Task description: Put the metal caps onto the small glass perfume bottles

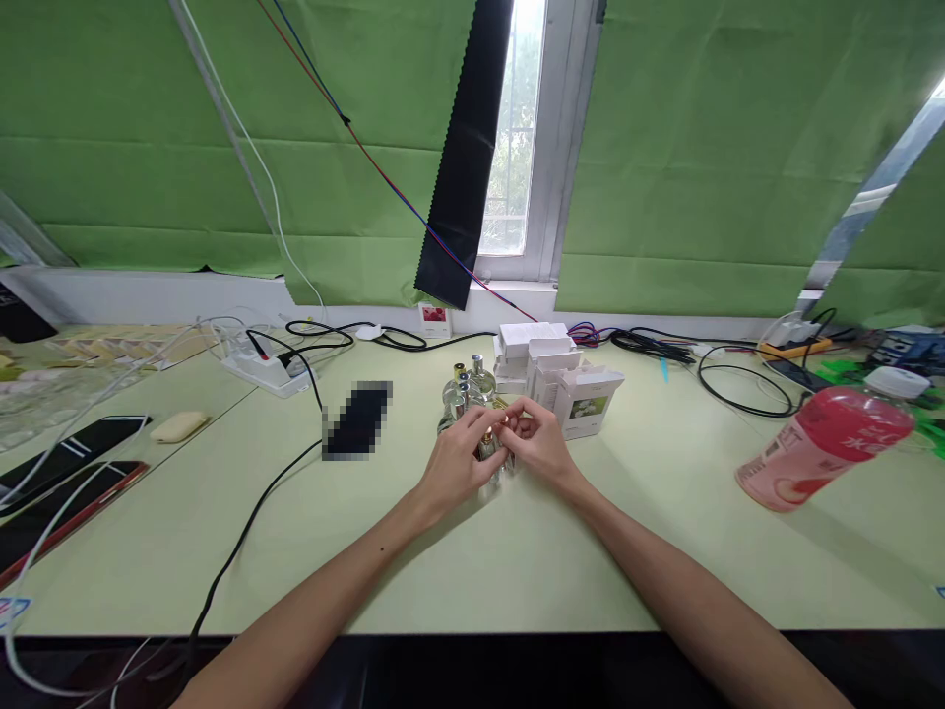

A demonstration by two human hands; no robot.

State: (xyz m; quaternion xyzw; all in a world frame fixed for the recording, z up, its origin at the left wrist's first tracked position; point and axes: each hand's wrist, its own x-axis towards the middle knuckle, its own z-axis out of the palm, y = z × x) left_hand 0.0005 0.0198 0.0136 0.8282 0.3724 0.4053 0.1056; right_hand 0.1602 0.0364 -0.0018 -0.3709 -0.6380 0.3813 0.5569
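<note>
In the middle of the table, my left hand [459, 455] curls round a small glass bottle [487, 446] with a gold-coloured neck. My right hand [542, 448] meets it from the other side, thumb and fingers pinched together near the bottle's top. What the right fingertips pinch is too small and hidden to name. Just behind my left hand stand several small glass bottles [483, 378] with silver or gold-coloured tops, partly covered by the fingers. Beyond my right hand, a small white box [589, 406] with a green picture stands beside other white boxes [530, 340].
A pink drink bottle [819, 445] is at the right. On the left are a blurred-out dark object [359, 421], a power strip [264, 368], phones [70, 448] and a beige oval item [179, 426]. A black cable [255, 522] crosses the table's left side.
</note>
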